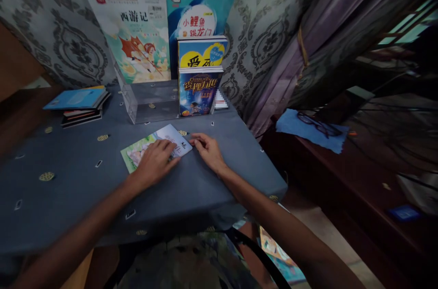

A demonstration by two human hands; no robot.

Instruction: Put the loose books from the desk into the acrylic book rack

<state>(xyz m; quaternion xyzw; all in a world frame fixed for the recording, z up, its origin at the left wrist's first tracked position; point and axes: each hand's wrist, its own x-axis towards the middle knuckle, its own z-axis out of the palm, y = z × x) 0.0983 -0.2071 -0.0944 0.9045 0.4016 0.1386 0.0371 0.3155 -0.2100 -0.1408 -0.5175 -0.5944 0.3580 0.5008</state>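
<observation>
A thin picture book [167, 136] lies flat on the grey-blue tablecloth [68, 175] in front of me. My left hand [155, 161] rests palm down on the middle of the book with its fingers stretched out. My right hand [207, 148] lies on the cloth at the book's right corner, fingertips touching its edge, fingers loosely curled and apart. Neither hand lifts anything.
A clear acrylic stand [147, 100] holds several upright children's books [200, 90] against the patterned wall. A small stack of books [80, 104] lies at the far left. To the right, glasses [316, 122] rest on a blue cloth on a dark wooden ledge; curtains hang behind.
</observation>
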